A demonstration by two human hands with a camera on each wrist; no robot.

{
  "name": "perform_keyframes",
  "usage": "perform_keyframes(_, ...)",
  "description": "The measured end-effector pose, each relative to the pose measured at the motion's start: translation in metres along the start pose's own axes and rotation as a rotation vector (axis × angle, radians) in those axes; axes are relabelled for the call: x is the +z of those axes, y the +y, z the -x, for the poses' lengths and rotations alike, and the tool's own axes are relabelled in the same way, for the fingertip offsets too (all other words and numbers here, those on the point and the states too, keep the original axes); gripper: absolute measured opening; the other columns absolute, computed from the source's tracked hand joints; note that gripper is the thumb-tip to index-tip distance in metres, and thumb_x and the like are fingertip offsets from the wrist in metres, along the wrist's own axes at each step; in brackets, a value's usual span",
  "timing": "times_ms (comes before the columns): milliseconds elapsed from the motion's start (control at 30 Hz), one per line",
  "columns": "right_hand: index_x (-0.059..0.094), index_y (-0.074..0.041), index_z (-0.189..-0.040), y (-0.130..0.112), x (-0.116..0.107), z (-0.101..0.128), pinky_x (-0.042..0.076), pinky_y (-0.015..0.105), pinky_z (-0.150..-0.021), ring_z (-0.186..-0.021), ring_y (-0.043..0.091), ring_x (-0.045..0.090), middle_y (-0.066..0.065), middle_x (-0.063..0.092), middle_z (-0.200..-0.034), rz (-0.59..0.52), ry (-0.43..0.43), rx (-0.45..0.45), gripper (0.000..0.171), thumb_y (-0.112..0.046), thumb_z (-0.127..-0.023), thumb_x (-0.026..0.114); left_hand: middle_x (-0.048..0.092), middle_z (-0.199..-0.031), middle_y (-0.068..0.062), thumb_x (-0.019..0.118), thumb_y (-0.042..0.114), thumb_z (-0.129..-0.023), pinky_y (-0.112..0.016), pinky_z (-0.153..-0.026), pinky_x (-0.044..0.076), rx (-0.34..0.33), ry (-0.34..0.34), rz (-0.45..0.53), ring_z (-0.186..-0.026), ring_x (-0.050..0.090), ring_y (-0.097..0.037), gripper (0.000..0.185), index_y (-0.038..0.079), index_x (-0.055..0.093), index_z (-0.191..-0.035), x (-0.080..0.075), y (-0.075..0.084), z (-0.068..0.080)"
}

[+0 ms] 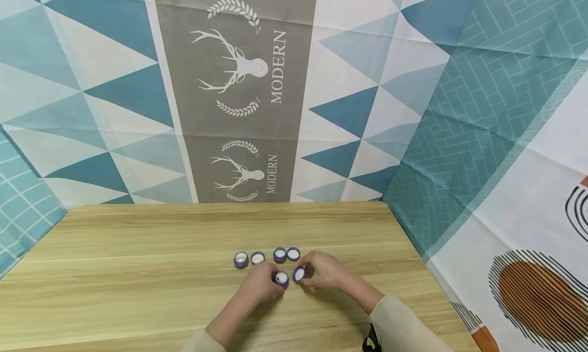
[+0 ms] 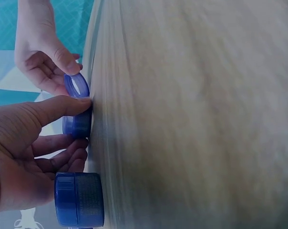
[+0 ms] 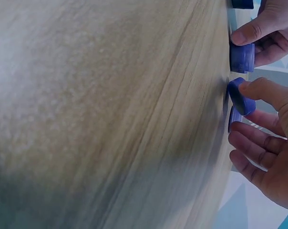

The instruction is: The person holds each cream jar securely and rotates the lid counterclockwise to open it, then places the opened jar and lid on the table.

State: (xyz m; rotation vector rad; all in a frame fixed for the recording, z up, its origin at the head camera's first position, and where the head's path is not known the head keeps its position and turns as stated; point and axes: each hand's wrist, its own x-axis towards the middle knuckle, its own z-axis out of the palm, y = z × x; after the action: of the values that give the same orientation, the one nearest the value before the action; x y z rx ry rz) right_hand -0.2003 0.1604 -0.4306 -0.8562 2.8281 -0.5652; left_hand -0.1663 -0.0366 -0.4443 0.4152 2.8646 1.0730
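Six small purple caps with white insides lie on a wooden table (image 1: 138, 270). Four stand in a row, from one cap (image 1: 241, 259) on the left to another (image 1: 293, 253) on the right. In front of that row my left hand (image 1: 274, 279) pinches a cap (image 1: 281, 278) that sits flat on the wood (image 2: 77, 125). Beside it my right hand (image 1: 307, 274) pinches another cap (image 1: 299, 274), tilted up on its edge (image 3: 240, 98). The two held caps sit close together. The left wrist view shows a further cap (image 2: 79, 199) near my left palm.
Patterned blue, white and grey cloth (image 1: 239, 86) hangs behind the table and down its right side (image 1: 505, 163). The table's right edge (image 1: 413, 250) runs close to my right forearm. Bare wood stretches to the left and towards the back.
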Motion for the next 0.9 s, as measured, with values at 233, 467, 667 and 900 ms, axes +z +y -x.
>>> perform_keyframes(233,0.066,-0.009,-0.105,0.0019,0.0016,-0.0003,0.042,0.016,-0.06,-0.069,0.003,0.047,-0.006,0.056,-0.081,-0.026,-0.009,0.031,0.036,-0.023,-0.073,0.077,0.06,-0.071,-0.002,0.081,0.011,-0.059,-0.028,-0.06,0.047,0.0,0.006,-0.011,-0.064,0.051,-0.013,0.025,0.003,0.066,-0.077,0.0009,-0.0006,-0.0021)
perform_keyframes(467,0.066,-0.011,-0.104,0.004,0.0042,-0.0007,0.04,0.017,-0.059,-0.068,0.003,0.046,-0.006,0.054,-0.08,-0.044,-0.008,0.033,0.034,-0.022,-0.073,0.077,0.062,-0.073,-0.003,0.082,0.012,-0.059,-0.03,-0.063,0.049,-0.01,0.006,-0.015,-0.066,0.053,-0.014,0.027,0.002,0.066,-0.079,0.0016,-0.0005,-0.003)
perform_keyframes(667,0.066,-0.012,-0.105,0.0059,0.006,-0.001,0.04,0.017,-0.059,-0.069,0.005,0.046,-0.005,0.054,-0.081,-0.052,-0.008,0.035,0.035,-0.021,-0.073,0.077,0.062,-0.071,-0.002,0.082,0.013,-0.059,-0.029,-0.062,0.048,0.0,0.009,-0.004,-0.065,0.053,-0.013,0.026,0.003,0.066,-0.077,0.0012,-0.0008,-0.0035)
perform_keyframes(900,0.064,-0.012,-0.109,0.0067,0.0026,-0.0008,0.043,0.018,-0.063,-0.074,0.007,0.051,-0.002,0.058,-0.086,-0.035,-0.017,0.02,0.038,-0.023,-0.075,0.076,0.063,-0.077,-0.005,0.083,0.014,-0.059,-0.031,-0.065,0.05,-0.013,-0.003,0.034,-0.069,0.055,-0.015,0.036,-0.001,0.067,-0.088,-0.0031,-0.0036,-0.0034)
